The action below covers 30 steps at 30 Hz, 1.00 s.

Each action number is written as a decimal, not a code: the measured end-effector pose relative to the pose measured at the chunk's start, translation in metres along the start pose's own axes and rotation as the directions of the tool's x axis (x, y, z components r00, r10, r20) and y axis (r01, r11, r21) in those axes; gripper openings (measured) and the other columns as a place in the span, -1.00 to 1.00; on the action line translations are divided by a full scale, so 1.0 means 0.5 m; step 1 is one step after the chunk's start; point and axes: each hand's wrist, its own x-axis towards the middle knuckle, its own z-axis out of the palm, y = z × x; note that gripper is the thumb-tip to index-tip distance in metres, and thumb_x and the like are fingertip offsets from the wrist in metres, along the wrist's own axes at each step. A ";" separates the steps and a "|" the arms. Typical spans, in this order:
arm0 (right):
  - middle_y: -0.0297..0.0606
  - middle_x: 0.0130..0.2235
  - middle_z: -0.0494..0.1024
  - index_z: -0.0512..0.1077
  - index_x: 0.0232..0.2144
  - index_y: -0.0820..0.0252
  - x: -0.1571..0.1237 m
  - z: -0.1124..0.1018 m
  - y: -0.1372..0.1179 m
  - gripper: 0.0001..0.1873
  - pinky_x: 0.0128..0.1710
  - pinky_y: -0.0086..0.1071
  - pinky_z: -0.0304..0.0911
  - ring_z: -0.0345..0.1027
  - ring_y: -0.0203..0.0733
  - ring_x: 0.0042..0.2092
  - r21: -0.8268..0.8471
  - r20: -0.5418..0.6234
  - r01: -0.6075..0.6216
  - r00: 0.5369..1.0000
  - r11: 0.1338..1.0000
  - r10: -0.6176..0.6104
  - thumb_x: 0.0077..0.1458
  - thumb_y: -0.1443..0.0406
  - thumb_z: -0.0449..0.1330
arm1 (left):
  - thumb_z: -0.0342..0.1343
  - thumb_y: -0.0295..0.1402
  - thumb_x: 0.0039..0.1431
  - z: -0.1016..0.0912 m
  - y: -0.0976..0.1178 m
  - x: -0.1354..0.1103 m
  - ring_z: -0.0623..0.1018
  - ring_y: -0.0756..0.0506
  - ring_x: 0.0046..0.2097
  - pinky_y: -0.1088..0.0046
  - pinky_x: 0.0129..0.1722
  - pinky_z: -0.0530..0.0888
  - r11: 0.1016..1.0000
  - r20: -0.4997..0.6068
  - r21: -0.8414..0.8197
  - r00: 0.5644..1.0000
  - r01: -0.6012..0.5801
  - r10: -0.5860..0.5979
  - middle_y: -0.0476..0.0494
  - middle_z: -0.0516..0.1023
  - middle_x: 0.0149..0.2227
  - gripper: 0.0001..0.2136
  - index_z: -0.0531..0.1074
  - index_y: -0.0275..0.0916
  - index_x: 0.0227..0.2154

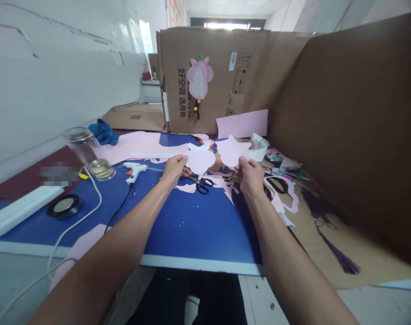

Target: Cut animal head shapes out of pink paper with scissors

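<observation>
My left hand [175, 169] pinches the edge of a pink paper cutout [200, 160] with rounded lobes, held just above the blue table [192, 225]. My right hand [250, 174] pinches a second pink cutout [231, 151] of similar shape, a little to the right. The two cutouts are side by side and almost touch. Black-handled scissors [202, 183] lie on the table between my hands, below the cutouts. Pink paper scraps [283, 198] lie around my right hand.
A white glue gun [134, 170] with a black cord lies left of my left hand. A glass jar [88, 153], a round lid [63, 205] and a blue cloth [104, 132] are further left. Cardboard walls [344, 135] enclose the back and right; a purple tassel [337, 253] lies at right.
</observation>
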 end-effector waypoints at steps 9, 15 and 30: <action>-0.45 -0.52 0.46 0.39 -0.39 0.10 0.005 -0.001 0.008 -0.58 -0.59 -0.52 0.32 0.41 -0.31 -0.50 -0.004 0.004 0.008 1.000 1.000 -0.008 -0.10 0.05 0.49 | 0.22 -0.29 0.31 -0.034 0.054 0.018 0.54 0.02 -0.58 0.64 -0.63 0.37 0.984 -0.262 -0.158 0.964 -0.087 0.043 0.05 0.43 -0.57 -0.81 0.36 -0.22 -0.36; -0.45 -0.51 0.46 0.42 -0.40 0.12 -0.010 0.008 0.004 -0.60 -0.57 -0.50 0.30 0.39 -0.32 -0.51 -0.071 0.066 0.033 0.997 0.997 -0.028 -0.12 0.06 0.49 | 0.21 -0.39 0.30 -0.047 0.057 0.024 0.54 0.00 -0.58 0.62 -0.62 0.40 0.975 -0.320 -0.221 0.944 0.007 -0.079 0.07 0.37 -0.59 -0.84 0.34 -0.22 -0.37; -0.40 -0.48 0.54 0.56 -0.33 0.16 -0.033 0.032 -0.006 -0.71 -0.46 -0.43 0.38 0.41 -0.27 -0.45 -0.096 0.201 0.035 0.979 0.995 -0.015 -0.11 0.15 0.42 | 0.27 -0.43 0.21 -0.024 0.035 0.013 0.56 0.01 -0.58 0.63 -0.61 0.43 0.988 -0.167 -0.060 0.974 0.145 -0.153 0.01 0.47 -0.54 -0.85 0.37 -0.25 -0.34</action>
